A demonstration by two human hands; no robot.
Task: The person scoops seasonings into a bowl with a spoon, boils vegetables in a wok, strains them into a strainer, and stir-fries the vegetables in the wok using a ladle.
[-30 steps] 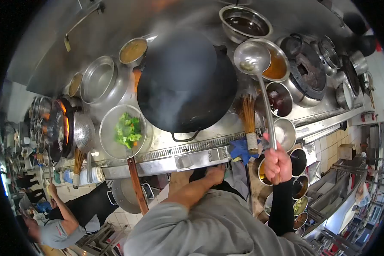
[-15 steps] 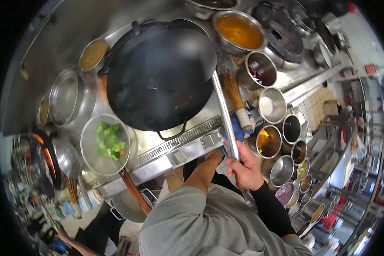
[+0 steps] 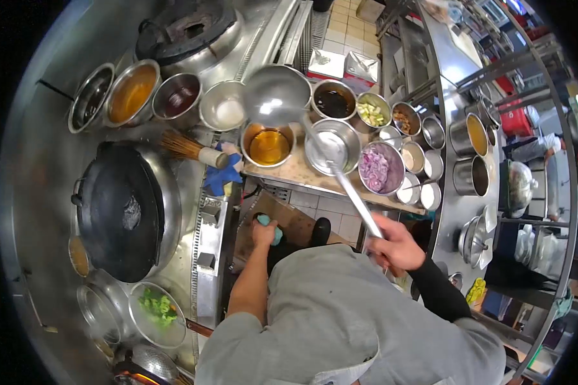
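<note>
My right hand [image 3: 395, 244] is wrapped round the end of a long-handled metal ladle [image 3: 277, 96]. The ladle's bowl is blurred and hangs over the row of pots, above the pot of amber liquid [image 3: 268, 146] and the pot of dark sauce [image 3: 334, 101]. Its handle crosses over an open steel pot [image 3: 333, 146]. Low beside the stove's edge, my left hand [image 3: 264, 235] grips a bunched green cloth [image 3: 277, 236]. To the left sits a black wok [image 3: 112, 205] with a small shiny patch at its bottom.
A strainer [image 3: 157, 314] holding green vegetables lies by the wok. A bamboo brush [image 3: 196, 149] and a blue cloth [image 3: 223, 174] rest at the stove's corner. Chopped purple onion [image 3: 376, 168] fills one pot. A steel counter [image 3: 453, 147] runs along the right.
The view has turned right. The ladle has swung from over the wok to over the seasoning pots, still in my right hand. My left hand and the green cloth now show clearly.
</note>
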